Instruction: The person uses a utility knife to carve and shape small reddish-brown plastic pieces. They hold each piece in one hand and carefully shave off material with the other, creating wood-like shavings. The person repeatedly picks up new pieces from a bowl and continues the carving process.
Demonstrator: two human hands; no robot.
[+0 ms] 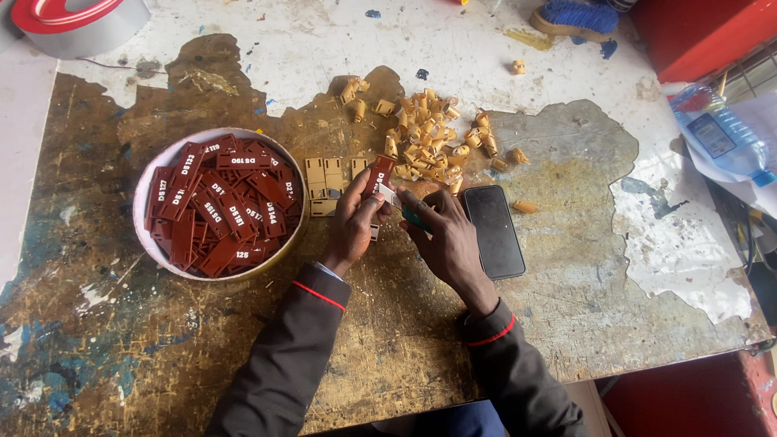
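Dark sleeves nearest. Left hand (354, 222) pinches red tag (377, 175) upright, likely for working; right hand (441, 235) curled around small teal tool (414, 217) beside it. Bowl (154, 174) of red tags left, tan curls (425, 137) piled beyond on surface (566, 307).

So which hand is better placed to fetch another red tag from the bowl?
Probably the left hand: it is right beside the bowl of red tags, though it holds one tag. The right hand sits farther off, by the phone.

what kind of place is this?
Likely a small workshop bench: worn, paint-peeled table, bowl full of dark red tags, pile of tan clips, brush.
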